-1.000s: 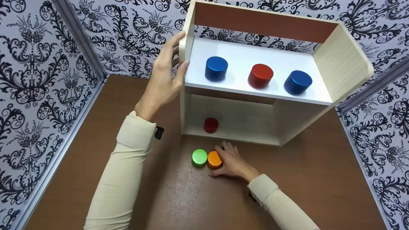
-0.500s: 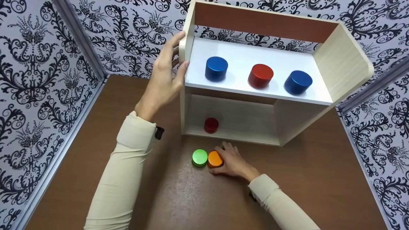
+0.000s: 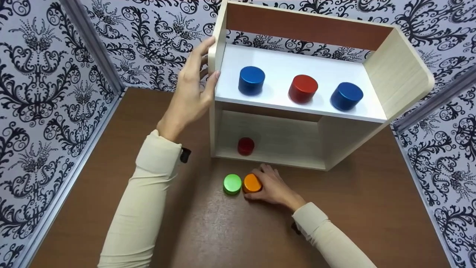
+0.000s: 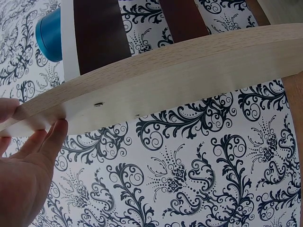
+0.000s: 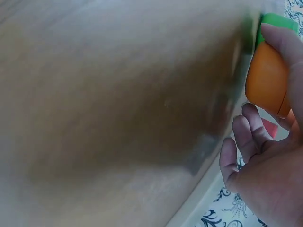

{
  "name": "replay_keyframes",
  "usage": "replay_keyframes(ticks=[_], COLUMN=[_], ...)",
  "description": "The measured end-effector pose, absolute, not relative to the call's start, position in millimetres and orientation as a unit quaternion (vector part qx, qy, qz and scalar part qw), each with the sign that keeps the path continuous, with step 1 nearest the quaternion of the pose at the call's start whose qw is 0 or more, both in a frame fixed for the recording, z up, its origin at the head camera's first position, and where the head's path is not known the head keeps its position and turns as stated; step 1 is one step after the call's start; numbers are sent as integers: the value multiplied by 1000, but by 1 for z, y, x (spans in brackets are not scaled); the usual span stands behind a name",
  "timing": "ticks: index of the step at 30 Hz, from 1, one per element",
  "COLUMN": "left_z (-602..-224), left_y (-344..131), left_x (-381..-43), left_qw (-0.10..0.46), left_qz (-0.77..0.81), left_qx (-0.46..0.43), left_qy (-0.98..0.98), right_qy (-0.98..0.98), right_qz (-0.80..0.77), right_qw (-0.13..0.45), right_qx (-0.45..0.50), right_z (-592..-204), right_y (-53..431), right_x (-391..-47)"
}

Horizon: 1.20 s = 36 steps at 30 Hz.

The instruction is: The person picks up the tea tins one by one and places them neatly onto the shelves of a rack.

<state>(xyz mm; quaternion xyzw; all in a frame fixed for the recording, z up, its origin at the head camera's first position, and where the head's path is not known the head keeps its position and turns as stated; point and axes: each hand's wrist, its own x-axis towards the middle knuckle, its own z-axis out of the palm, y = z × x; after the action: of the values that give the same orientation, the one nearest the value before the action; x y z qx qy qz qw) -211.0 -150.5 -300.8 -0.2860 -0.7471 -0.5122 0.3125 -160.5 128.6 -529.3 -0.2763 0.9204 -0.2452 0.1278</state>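
Note:
My left hand [image 3: 191, 87] grips the left side panel [image 4: 156, 82] of a two-tier wooden shelf, thumb on one face and fingers on the other. My right hand [image 3: 274, 187] holds an orange cylinder [image 3: 252, 183] between thumb and index finger, in front of the shelf. In the right wrist view the orange cylinder [image 5: 268, 80] shows beside the thumb, while the other fingers are bent below it. A green cylinder [image 3: 232, 184] stands on the brown table just left of the orange one, with a narrow gap between them. Whether the orange cylinder touches the table is hard to tell.
On the white upper shelf [image 3: 275, 63] stand a blue cylinder [image 3: 251, 80], a red cylinder [image 3: 303, 89] and another blue cylinder [image 3: 346, 96]. A smaller-looking red cylinder [image 3: 245, 146] sits in the lower compartment, near its front left. Patterned walls enclose the table [image 3: 219, 238].
My right thumb has closed in on the orange cylinder, which has shifted slightly right, away from the green one. My left hand has stayed on the panel.

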Motion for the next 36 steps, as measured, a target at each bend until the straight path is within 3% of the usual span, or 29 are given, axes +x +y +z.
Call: replay_keyframes(ticks=[7, 24, 36], left_z=[-300, -301, -300], left_y=[-151, -152, -151], left_x=[-212, -211, -210], left_qw=[315, 313, 308], left_qz=[-506, -507, -515], left_qx=[-286, -285, -284], left_qy=[-750, -751, -748], right_qy=[926, 937, 951], right_qz=[-260, -282, -264], right_qw=[75, 37, 45], right_qx=[-264, -201, -154], right_z=[-517, -506, -509], right_y=[138, 150, 155], right_x=[-176, -222, -242])
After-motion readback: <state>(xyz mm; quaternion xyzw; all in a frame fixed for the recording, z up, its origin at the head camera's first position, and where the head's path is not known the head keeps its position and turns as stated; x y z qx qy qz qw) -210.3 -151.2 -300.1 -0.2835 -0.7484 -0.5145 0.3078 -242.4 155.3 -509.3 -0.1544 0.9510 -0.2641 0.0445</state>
